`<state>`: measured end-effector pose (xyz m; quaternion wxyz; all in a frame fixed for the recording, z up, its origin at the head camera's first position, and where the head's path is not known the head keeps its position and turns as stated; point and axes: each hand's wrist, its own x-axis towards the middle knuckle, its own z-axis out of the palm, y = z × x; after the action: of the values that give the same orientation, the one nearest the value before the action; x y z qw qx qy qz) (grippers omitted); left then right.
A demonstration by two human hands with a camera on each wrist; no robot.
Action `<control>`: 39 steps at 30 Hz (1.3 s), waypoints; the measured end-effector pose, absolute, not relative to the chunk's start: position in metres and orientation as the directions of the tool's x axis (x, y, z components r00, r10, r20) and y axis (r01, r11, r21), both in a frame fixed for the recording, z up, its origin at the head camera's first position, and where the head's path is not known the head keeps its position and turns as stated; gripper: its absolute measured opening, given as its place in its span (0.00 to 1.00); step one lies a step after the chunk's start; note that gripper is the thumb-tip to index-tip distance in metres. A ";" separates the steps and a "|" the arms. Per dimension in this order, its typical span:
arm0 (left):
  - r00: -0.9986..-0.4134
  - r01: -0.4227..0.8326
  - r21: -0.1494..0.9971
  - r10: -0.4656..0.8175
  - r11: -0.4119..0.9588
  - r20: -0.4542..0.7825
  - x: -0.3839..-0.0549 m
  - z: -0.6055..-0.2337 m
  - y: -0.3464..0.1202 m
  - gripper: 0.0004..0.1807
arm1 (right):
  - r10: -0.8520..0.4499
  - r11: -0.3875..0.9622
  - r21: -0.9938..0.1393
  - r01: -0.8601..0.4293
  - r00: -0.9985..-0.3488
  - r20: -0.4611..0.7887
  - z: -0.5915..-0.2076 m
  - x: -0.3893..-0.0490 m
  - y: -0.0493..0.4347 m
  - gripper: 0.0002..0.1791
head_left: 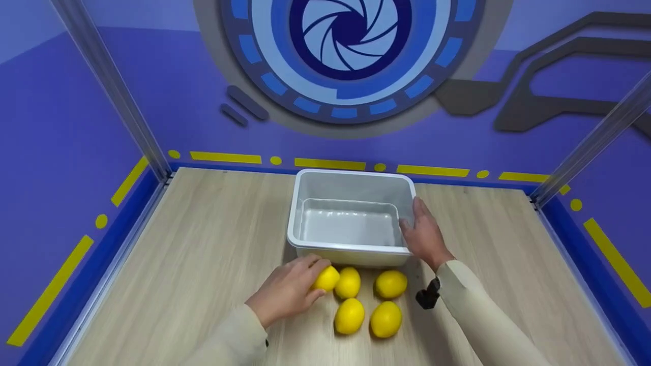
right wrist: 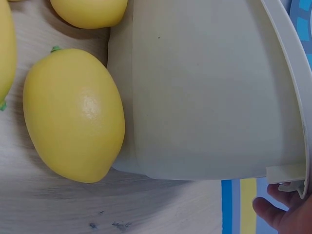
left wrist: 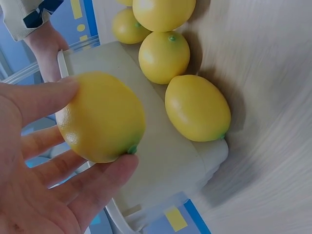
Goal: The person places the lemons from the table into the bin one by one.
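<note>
A yellow lemon [head_left: 327,279] is in my left hand [head_left: 287,287], held by the thumb and fingertips. In the left wrist view, this lemon [left wrist: 105,117] overlaps the side of the grey-white plastic bin [head_left: 351,248]. My right hand [head_left: 427,236] grips the bin's right rim, thumb on the inner side and fingers outside. From the right wrist, part of that hand [right wrist: 292,214] shows at the rim's corner. Several more lemons lie on the table before the bin, among them one lemon [head_left: 348,282] close beside the held one and another lemon [head_left: 390,283] farther right.
Two lemons, a left one [head_left: 349,316] and a right one [head_left: 386,319], lie nearer to me. The wooden table [head_left: 218,229] meets a blue-purple back wall [head_left: 173,91] behind the bin. Metal posts stand at both rear corners, including the left post [head_left: 109,86].
</note>
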<state>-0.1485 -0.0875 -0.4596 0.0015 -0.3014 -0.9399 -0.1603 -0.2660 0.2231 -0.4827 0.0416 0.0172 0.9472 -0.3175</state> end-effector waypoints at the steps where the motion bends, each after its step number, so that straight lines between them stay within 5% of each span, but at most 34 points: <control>1: -0.820 0.565 0.302 0.564 0.768 0.097 -0.148 -0.459 -0.088 0.26 | 0.007 0.798 -0.600 0.061 -0.996 -0.093 -0.483 -0.266 0.223 0.41; 39: -0.813 0.578 0.321 0.564 0.750 0.145 -0.157 -0.432 -0.086 0.25 | 0.011 0.778 -0.624 0.075 -0.994 -0.105 -0.482 -0.266 0.222 0.41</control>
<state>-0.1572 -0.0859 -0.4321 0.0194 -0.3054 -0.9352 -0.1781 -0.2664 0.2222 -0.4822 0.0479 0.0229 0.9417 -0.3324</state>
